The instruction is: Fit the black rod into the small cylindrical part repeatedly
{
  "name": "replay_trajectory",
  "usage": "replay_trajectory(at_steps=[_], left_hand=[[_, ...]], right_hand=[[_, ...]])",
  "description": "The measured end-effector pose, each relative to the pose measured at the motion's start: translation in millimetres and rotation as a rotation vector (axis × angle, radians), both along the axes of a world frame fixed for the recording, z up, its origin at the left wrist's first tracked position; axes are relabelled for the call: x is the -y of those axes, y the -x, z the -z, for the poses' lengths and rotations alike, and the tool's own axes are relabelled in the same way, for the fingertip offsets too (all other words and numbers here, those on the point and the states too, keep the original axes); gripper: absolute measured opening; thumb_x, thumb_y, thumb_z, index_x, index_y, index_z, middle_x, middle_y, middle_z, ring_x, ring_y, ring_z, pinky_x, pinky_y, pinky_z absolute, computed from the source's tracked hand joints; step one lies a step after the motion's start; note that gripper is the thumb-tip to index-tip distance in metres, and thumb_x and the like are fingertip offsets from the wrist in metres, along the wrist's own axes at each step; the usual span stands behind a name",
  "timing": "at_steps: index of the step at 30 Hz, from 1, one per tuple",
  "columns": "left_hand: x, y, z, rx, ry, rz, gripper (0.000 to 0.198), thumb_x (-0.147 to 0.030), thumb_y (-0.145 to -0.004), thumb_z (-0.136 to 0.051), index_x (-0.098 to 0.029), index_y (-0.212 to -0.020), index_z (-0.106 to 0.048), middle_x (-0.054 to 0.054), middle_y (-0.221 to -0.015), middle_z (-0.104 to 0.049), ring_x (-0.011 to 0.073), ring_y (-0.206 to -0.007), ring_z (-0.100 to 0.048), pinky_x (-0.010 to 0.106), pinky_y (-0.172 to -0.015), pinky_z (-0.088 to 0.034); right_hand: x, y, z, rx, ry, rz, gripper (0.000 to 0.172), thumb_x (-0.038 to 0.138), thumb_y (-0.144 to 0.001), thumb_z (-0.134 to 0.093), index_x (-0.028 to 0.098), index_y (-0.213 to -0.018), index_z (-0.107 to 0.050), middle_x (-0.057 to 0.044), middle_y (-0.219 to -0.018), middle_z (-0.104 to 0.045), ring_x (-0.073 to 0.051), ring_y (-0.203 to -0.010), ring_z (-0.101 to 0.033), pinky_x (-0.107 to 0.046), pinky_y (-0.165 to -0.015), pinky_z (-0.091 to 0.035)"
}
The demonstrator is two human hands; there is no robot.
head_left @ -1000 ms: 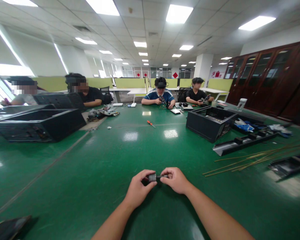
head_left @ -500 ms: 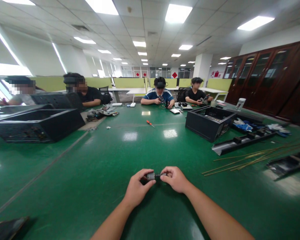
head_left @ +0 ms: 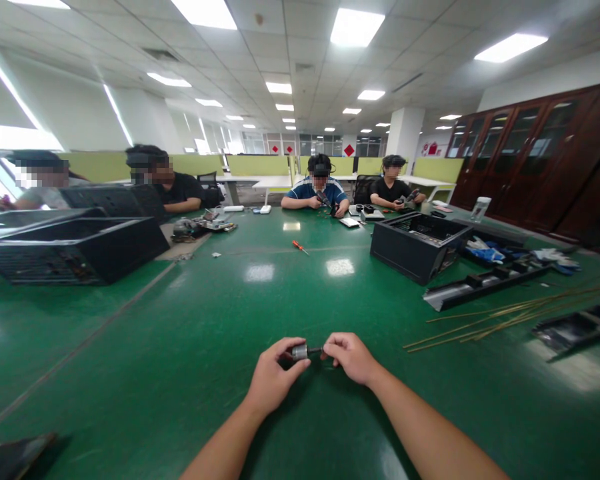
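Note:
Above the green tabletop, my left hand point(head_left: 275, 377) grips a small silver metal cylinder point(head_left: 300, 351) between thumb and fingers. From the cylinder's right side sticks a thin dark shaft point(head_left: 315, 351), pointing level toward my right hand point(head_left: 351, 358). The thumb and forefinger of that hand are pinched together at the shaft's tip, the other fingers curled in. The fingers cover the shaft's far end, and the left hand hides the back of the cylinder.
An orange screwdriver point(head_left: 300, 247) lies ahead on the green table point(head_left: 205, 320). Dark computer cases stand left point(head_left: 80, 257) and right point(head_left: 415, 247). Thin brass-coloured rods point(head_left: 500, 320) and a black metal channel point(head_left: 485, 283) lie at right. Several people sit across the table.
My right fingers have shifted and curled differently at the shaft's tip. The left hand holds the cylinder nearly in place, with a slight shift left.

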State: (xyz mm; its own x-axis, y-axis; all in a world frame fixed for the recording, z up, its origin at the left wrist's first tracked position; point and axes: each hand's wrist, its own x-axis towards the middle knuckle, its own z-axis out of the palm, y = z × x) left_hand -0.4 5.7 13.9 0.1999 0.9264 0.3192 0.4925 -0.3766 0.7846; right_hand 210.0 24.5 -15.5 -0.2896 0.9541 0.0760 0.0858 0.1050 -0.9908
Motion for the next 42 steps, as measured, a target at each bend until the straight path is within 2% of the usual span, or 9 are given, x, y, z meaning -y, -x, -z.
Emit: replay_trajectory(at_steps=[9, 18, 30, 35, 42], left_hand=[[-0.3, 0.5, 2.0, 0.007, 0.015, 0.009, 0.032, -0.03, -0.074, -0.071, -0.021, -0.105, -0.072, 0.007, -0.102, -0.074, 0.0226, -0.091, -0.069, 0.036, -0.084, -0.056], [0.0, 0.9, 0.6, 0.008, 0.015, 0.004, 0.031, -0.031, -0.075, -0.071, -0.021, -0.104, -0.071, 0.006, -0.101, -0.074, 0.0221, -0.09, -0.069, 0.035, -0.082, -0.056], [1.2, -0.2, -1.3, 0.013, 0.033, 0.017, 0.031, -0.03, -0.074, -0.072, -0.021, -0.104, -0.071, 0.005, -0.101, -0.074, 0.0221, -0.091, -0.069, 0.035, -0.082, -0.055], [1.1, 0.0, -0.8, 0.007, 0.038, 0.003, 0.031, -0.028, -0.072, -0.073, -0.021, -0.103, -0.072, 0.006, -0.102, -0.074, 0.0226, -0.093, -0.069, 0.036, -0.085, -0.055], [-3.4, 2.1, 5.4, 0.086, 0.078, -0.029, 0.031, -0.032, -0.072, -0.074, -0.021, -0.102, -0.071, 0.006, -0.101, -0.073, 0.0235, -0.091, -0.069, 0.038, -0.086, -0.054]], right_hand=[[-1.1, -0.1, 2.9, 0.008, -0.008, -0.001, 0.028, 0.038, -0.086, -0.059, 0.014, -0.072, -0.066, -0.003, -0.072, -0.07, -0.011, -0.056, -0.053, -0.022, -0.055, -0.041], [-1.9, 0.9, 1.1, -0.041, -0.01, -0.017, 0.047, 0.047, -0.09, -0.05, 0.013, -0.059, -0.063, -0.006, -0.065, -0.067, -0.012, -0.052, -0.05, -0.024, -0.052, -0.037], [1.2, 1.4, -2.7, -0.061, -0.008, -0.011, 0.055, 0.05, -0.089, -0.048, 0.017, -0.046, -0.054, -0.007, -0.059, -0.068, -0.013, -0.051, -0.051, -0.026, -0.056, -0.037], [-2.4, 0.1, 3.7, -0.116, 0.035, -0.01, 0.058, 0.053, -0.088, -0.048, 0.017, -0.043, -0.052, -0.009, -0.056, -0.067, -0.013, -0.049, -0.052, -0.027, -0.057, -0.037], [-6.1, -1.3, 11.0, -0.17, 0.053, -0.014, 0.054, 0.051, -0.085, -0.053, 0.017, -0.044, -0.053, -0.009, -0.057, -0.069, -0.011, -0.046, -0.048, -0.026, -0.053, -0.034]])
